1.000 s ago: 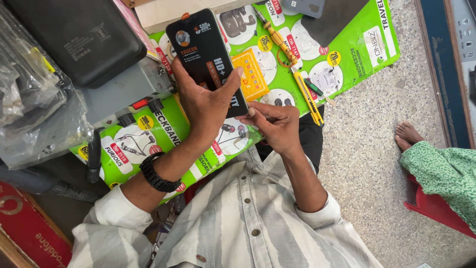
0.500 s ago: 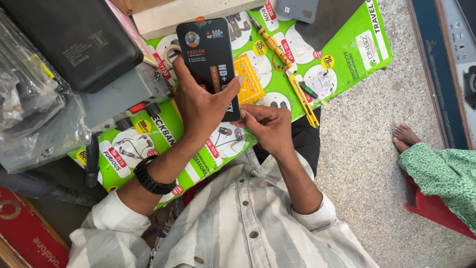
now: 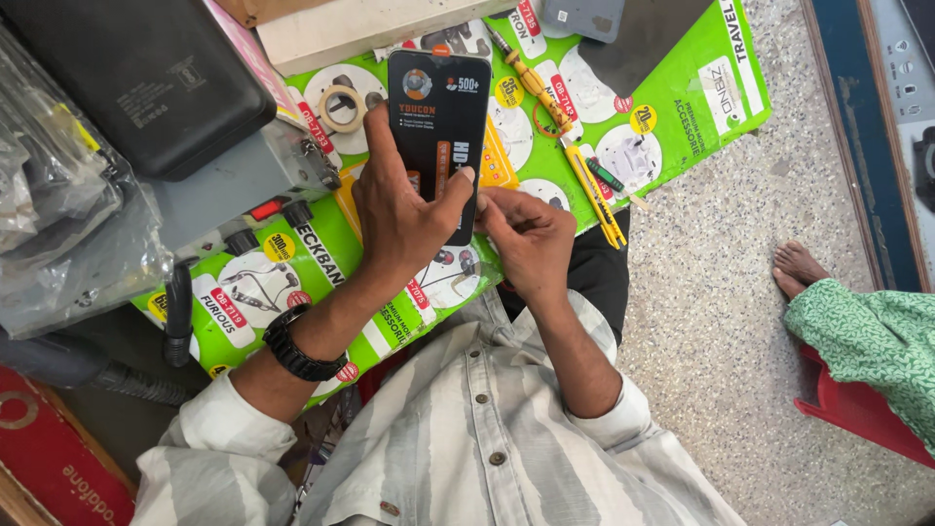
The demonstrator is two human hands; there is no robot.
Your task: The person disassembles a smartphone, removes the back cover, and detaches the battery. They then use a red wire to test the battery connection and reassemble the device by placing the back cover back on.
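Note:
My left hand [image 3: 404,209] grips a flat black package [image 3: 438,107] with orange print, holding it upright over a green printed sheet [image 3: 662,107] on the work surface. My right hand [image 3: 526,239] is pinched at the package's lower right corner, fingers closed on its edge. A black watch [image 3: 297,346] sits on my left wrist. I wear a grey and white striped shirt.
A yellow screwdriver [image 3: 536,83] and a yellow utility knife [image 3: 596,200] lie on the green sheet, with a tape roll [image 3: 343,105] near. A black case [image 3: 136,83] and grey device [image 3: 234,185] stand left. Another person's foot [image 3: 804,268] and green garment [image 3: 867,341] are at right.
The package and both hands sit a little lower and closer in view; my right hand has moved up to the package's lower corner.

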